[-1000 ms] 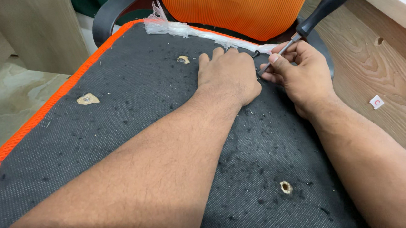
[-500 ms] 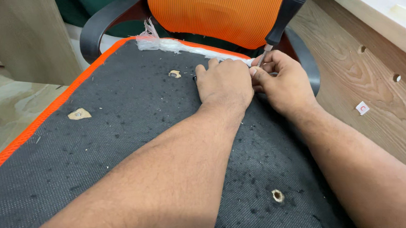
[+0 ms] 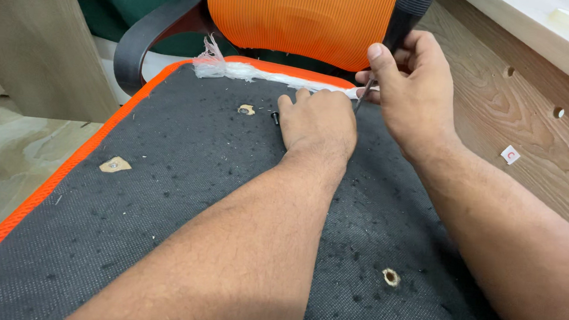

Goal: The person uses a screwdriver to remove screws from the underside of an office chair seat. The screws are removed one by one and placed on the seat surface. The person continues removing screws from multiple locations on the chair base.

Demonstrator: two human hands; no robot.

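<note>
An upturned chair seat [image 3: 180, 171] covered in black fabric with an orange edge lies in front of me. My left hand [image 3: 319, 120] rests palm down on the fabric near its far edge, fingers bent at the white frayed plastic strip [image 3: 251, 73]; whether they grip anything is hidden. My right hand [image 3: 411, 89] is closed around the black handle of a screwdriver [image 3: 399, 26]. The screwdriver stands nearly upright, and its metal tip meets the seat edge just right of my left hand. A small black bolt [image 3: 275, 118] lies beside my left thumb.
Screw holes [image 3: 391, 277] with torn fabric dot the seat. An orange mesh chair back [image 3: 297, 17] and black armrest [image 3: 148, 31] stand behind it. A wooden panel [image 3: 528, 119] with holes and a small sticker lies to the right; a wooden board stands left.
My right hand has slid from the screwdriver's shaft up to its handle, and the tool has swung from tilted right to nearly upright. My left hand has stayed on the seat's far edge.
</note>
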